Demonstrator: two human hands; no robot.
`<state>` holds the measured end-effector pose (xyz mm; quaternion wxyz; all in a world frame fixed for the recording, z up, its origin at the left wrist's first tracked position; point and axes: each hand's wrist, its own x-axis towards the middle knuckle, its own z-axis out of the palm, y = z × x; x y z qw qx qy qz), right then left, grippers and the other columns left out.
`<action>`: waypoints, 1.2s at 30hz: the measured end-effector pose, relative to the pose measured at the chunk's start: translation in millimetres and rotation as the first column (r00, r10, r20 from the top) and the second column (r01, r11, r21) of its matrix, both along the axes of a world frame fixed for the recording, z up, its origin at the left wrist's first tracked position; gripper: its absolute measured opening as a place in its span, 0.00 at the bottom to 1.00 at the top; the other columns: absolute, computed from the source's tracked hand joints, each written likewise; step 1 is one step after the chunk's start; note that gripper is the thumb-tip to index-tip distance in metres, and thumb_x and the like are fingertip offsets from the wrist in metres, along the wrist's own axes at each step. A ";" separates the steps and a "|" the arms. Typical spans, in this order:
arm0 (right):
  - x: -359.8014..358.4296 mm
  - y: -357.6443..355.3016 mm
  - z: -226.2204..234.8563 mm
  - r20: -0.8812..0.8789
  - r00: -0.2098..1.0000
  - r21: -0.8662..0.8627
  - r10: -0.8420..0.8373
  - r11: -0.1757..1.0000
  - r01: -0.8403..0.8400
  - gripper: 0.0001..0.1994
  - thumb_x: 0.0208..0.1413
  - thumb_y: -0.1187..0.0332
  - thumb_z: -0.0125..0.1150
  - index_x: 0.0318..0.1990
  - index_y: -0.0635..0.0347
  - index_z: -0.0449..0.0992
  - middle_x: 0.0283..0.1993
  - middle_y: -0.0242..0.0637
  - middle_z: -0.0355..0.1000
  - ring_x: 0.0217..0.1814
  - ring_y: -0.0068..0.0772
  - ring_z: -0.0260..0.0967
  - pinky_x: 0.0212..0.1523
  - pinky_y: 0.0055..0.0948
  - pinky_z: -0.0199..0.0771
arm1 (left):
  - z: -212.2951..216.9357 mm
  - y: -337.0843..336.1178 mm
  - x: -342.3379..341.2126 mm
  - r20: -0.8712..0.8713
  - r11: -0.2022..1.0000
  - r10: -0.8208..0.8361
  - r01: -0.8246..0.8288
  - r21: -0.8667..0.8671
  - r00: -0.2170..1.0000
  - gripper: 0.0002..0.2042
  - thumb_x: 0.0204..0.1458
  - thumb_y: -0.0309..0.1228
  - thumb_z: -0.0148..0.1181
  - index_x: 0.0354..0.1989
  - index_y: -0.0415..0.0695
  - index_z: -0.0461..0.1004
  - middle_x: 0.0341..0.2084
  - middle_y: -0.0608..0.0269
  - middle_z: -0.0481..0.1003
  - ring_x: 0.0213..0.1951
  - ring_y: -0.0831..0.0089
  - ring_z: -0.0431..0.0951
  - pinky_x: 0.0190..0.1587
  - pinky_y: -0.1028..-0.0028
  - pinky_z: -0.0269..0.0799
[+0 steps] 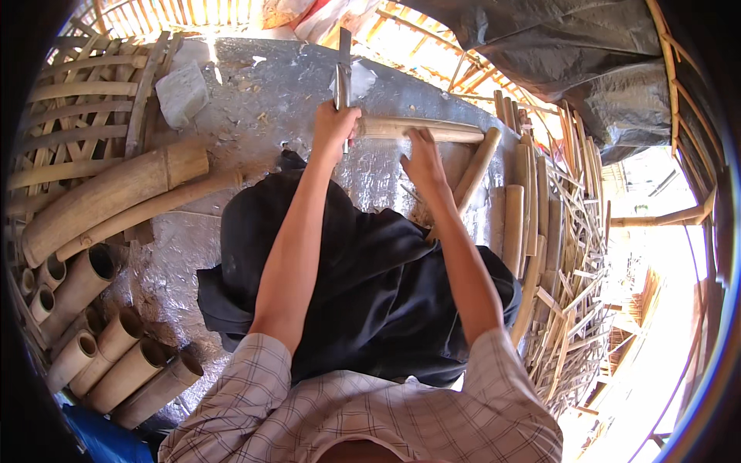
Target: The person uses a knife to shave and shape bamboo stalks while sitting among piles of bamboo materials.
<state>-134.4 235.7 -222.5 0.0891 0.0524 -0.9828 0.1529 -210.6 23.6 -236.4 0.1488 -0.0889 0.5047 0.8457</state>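
"Where's the bamboo length (444, 131)?"

"Upper centre of the frame, lying crosswise, its right end at a slanting pole (478, 171). I'd guess the pole props it, though actual contact is hard to judge."

"And the hands?"

"The left hand (336, 130) has its fingers closed around a metal blade (345, 48), which points to the top of the frame. That tight grip probably keeps the blade steady beside the bamboo's left end. The right hand (425, 163) is at the bamboo's near edge, fingers loosely curled and thumb apart, so partly open, with nothing visibly gripped. It's blurred; I can't tell whether it touches."

"Any containers?"

"Nothing clearly used as one. The hollow bamboo tubes (140, 372) at lower left have open ends, but they're dark inside, so I can't tell what they hold. They lie side by side, perhaps to stop them rolling."

"And far right?"

"A pile of thin split strips (567, 324)."
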 end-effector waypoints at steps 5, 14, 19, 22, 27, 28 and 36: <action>-77.7 -20.1 -39.3 0.160 0.967 0.175 0.197 0.959 -0.224 0.39 0.38 0.70 0.79 0.64 0.46 0.71 0.62 0.40 0.69 0.69 0.43 0.65 0.66 0.56 0.60 | 1.4 -13.5 -3.4 0.027 0.998 0.003 -0.004 0.056 1.000 0.07 0.49 0.25 0.62 0.28 0.43 0.68 0.14 0.72 0.66 0.13 0.81 0.65 0.14 0.73 0.60; -56.7 -31.5 32.1 0.076 0.963 0.188 0.257 0.945 -0.267 0.33 0.39 0.68 0.80 0.57 0.49 0.73 0.52 0.36 0.72 0.59 0.47 0.70 0.62 0.58 0.53 | 26.1 -69.5 -4.0 0.051 0.990 0.049 -0.055 0.128 0.998 0.09 0.51 0.23 0.61 0.28 0.46 0.65 0.13 0.76 0.61 0.14 0.81 0.61 0.17 0.72 0.55; 5.2 -34.5 132.3 -0.306 0.948 0.185 0.086 0.982 -0.029 0.30 0.42 0.65 0.79 0.55 0.52 0.72 0.51 0.38 0.72 0.57 0.46 0.71 0.60 0.56 0.57 | 65.1 -75.1 24.5 -0.144 0.988 -0.137 0.145 0.052 0.980 0.09 0.53 0.24 0.63 0.33 0.45 0.66 0.14 0.75 0.61 0.13 0.83 0.60 0.15 0.76 0.54; 42.3 -28.8 181.0 -0.456 0.886 0.022 -0.082 0.994 0.103 0.30 0.43 0.62 0.79 0.54 0.57 0.71 0.51 0.39 0.73 0.56 0.49 0.71 0.59 0.55 0.58 | 104.9 -78.5 62.1 -0.302 0.964 -0.266 0.253 -0.081 0.916 0.12 0.56 0.27 0.67 0.38 0.44 0.66 0.15 0.75 0.61 0.13 0.85 0.60 0.13 0.78 0.54; 83.1 -17.3 200.1 -0.571 0.785 -0.336 -0.240 0.941 0.043 0.30 0.45 0.61 0.79 0.53 0.60 0.71 0.51 0.40 0.73 0.54 0.48 0.70 0.57 0.48 0.59 | 206.2 -81.8 152.6 -0.486 0.923 -0.383 0.318 -0.214 0.785 0.07 0.62 0.23 0.58 0.39 0.42 0.65 0.14 0.71 0.64 0.11 0.82 0.62 0.13 0.78 0.56; 90.9 -9.7 199.0 -0.571 0.777 -0.391 -0.265 0.920 0.026 0.30 0.45 0.60 0.79 0.53 0.60 0.71 0.51 0.40 0.73 0.54 0.47 0.70 0.57 0.47 0.59 | 226.3 -74.6 171.6 -0.501 0.909 -0.416 0.360 -0.210 0.759 0.06 0.63 0.23 0.57 0.39 0.41 0.65 0.14 0.70 0.64 0.10 0.82 0.62 0.12 0.78 0.55; 119.0 13.9 183.2 -0.592 0.700 -0.582 -0.398 0.813 -0.030 0.31 0.43 0.63 0.81 0.54 0.60 0.72 0.48 0.39 0.74 0.53 0.41 0.72 0.56 0.44 0.60 | 278.5 -21.9 219.6 -0.425 0.704 -0.669 0.335 -0.627 0.610 0.16 0.64 0.31 0.60 0.53 0.34 0.67 0.18 0.71 0.65 0.12 0.85 0.62 0.13 0.78 0.58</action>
